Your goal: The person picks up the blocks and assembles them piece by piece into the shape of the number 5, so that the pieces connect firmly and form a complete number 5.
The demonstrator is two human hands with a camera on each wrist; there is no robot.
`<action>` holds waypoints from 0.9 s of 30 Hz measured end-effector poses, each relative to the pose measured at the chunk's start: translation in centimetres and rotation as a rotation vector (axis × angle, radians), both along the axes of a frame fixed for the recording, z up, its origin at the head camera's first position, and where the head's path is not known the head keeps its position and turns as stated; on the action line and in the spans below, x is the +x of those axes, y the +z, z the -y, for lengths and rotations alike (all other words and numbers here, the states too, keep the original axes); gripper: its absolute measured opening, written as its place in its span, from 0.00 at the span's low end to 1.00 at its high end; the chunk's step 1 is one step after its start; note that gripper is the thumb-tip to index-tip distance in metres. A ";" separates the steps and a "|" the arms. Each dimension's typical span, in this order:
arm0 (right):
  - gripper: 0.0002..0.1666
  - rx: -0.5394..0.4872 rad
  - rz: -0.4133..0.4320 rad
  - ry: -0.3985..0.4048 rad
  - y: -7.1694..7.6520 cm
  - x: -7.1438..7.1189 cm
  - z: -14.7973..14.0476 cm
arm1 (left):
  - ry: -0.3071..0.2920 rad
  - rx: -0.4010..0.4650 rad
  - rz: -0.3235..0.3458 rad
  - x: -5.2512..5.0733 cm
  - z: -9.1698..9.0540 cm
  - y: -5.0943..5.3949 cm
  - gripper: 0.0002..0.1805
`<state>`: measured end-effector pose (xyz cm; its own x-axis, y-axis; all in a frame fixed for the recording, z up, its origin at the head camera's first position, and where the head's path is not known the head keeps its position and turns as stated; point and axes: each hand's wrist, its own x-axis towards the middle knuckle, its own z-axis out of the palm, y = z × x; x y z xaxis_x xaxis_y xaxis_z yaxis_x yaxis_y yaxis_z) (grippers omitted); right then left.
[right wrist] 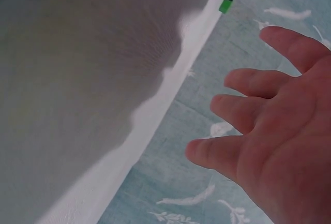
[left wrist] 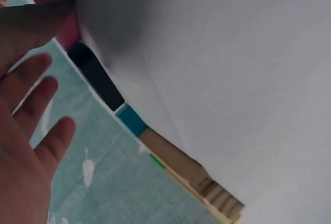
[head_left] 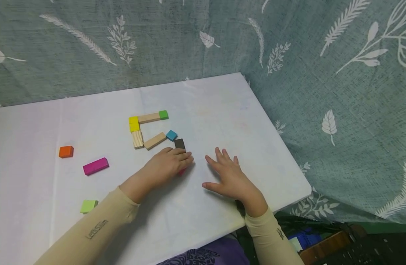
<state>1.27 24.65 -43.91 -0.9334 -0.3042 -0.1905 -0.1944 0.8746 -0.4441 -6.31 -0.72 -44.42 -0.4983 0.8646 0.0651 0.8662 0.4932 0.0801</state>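
Observation:
My left hand (head_left: 168, 162) lies over a red block (head_left: 182, 172), most of which it covers in the head view. Seen from the left wrist, the thumb rests across the red block (left wrist: 68, 32) while the other fingers stand apart from it. A black block (head_left: 179, 143) adjoins the red one, followed by a small blue block (head_left: 171, 135) and a plain wooden block (head_left: 155, 141). Fingers spread, my right hand (head_left: 227, 176) hovers to the right of these blocks and holds nothing.
Yellow blocks (head_left: 134, 124), a striped wooden block (head_left: 138, 140), another plain wooden block (head_left: 149, 118) and a green block (head_left: 163, 115) continue the outline. Orange (head_left: 66, 151), magenta (head_left: 95, 166) and light green (head_left: 88, 206) blocks lie leftward on the white table (head_left: 256, 147). Curtains hang behind and right.

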 end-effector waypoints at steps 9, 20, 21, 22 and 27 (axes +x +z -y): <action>0.44 0.163 -0.027 0.142 0.3 -0.8 2.5 | 0.072 0.014 -0.015 4.2 2.3 -0.1 0.23; 0.43 0.376 0.048 0.159 -0.2 -1.8 5.5 | 0.068 -0.011 0.026 5.7 1.2 -0.9 0.20; 0.43 0.374 0.054 0.152 -0.2 -1.8 5.5 | 0.068 -0.011 0.026 5.8 1.2 -0.9 0.20; 0.43 0.369 0.057 0.147 -0.2 -1.8 5.5 | 0.067 -0.011 0.029 5.8 1.2 -0.9 0.19; 0.43 0.349 0.043 0.146 -0.2 -1.6 5.3 | 0.060 0.013 0.033 5.8 1.2 -0.8 0.19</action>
<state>-0.36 19.34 -44.07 -0.8738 -0.3429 -0.3447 -0.3155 0.9393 -0.1345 -0.46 -1.96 -45.21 -0.5515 0.8321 0.0587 0.8317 0.5432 0.1148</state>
